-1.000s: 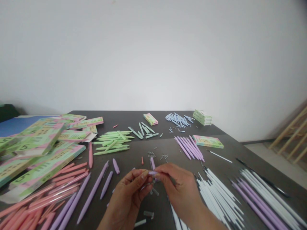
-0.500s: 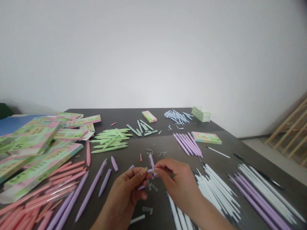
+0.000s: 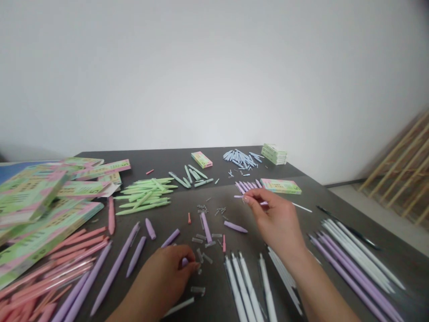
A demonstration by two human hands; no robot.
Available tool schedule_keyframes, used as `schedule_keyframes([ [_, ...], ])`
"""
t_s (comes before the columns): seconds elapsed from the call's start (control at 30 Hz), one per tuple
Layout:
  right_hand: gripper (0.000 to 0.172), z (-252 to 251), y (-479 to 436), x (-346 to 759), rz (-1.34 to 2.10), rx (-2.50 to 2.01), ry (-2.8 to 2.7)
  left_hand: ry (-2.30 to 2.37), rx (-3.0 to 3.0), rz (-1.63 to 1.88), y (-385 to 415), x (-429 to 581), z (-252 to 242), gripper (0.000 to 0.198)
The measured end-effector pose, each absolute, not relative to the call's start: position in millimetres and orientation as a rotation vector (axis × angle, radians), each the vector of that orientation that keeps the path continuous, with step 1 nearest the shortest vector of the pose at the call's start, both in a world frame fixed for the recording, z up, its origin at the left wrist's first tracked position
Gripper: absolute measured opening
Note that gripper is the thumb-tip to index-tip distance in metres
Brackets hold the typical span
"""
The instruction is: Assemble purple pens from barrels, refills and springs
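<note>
My left hand (image 3: 167,270) is low over the table, fingers curled round a purple pen part (image 3: 185,262) that is mostly hidden. Farther right and forward, my right hand (image 3: 273,214) pinches a small slim purple pen piece (image 3: 238,197) beside the row of purple pen barrels (image 3: 247,185). Between the hands lie a purple barrel (image 3: 206,228), a short purple piece (image 3: 236,226), small clear plastic clips (image 3: 208,258), a little heap of tiny metal springs (image 3: 202,209) and small pink pieces (image 3: 224,243).
Pink pens (image 3: 78,243) and printed boxes (image 3: 30,192) crowd the left. Light green barrels (image 3: 144,194) lie beyond, blue ones (image 3: 243,157) at the back. White refills (image 3: 246,286) lie in front, with more white and purple rods (image 3: 363,257) at right. A box stack (image 3: 274,154) stands back right.
My hands, together before at a small purple piece, have come apart. The right has moved forward and right to the purple barrels; the left has dropped lower left. The view has shifted slightly.
</note>
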State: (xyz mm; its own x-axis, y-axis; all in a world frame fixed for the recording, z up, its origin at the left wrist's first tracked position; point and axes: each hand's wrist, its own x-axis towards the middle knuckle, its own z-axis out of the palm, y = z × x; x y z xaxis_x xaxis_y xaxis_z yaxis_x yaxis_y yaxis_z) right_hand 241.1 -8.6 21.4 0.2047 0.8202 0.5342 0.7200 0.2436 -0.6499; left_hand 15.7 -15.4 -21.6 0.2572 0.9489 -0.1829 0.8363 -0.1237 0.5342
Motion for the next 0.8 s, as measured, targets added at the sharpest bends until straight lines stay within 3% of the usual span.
schedule_keyframes([
  [0.4, 0.011, 24.7, -10.0, 250.0, 0.171, -1.511, -1.491, 1.598, 2.119, 0.092, -14.7, 23.1, -23.3, 0.026],
  [0.8, 0.017, 20.9, -9.3, 240.2, 0.35, -1.794, -1.816, 1.541, 1.745, 0.652, -7.9, 10.5, -24.7, 0.014],
])
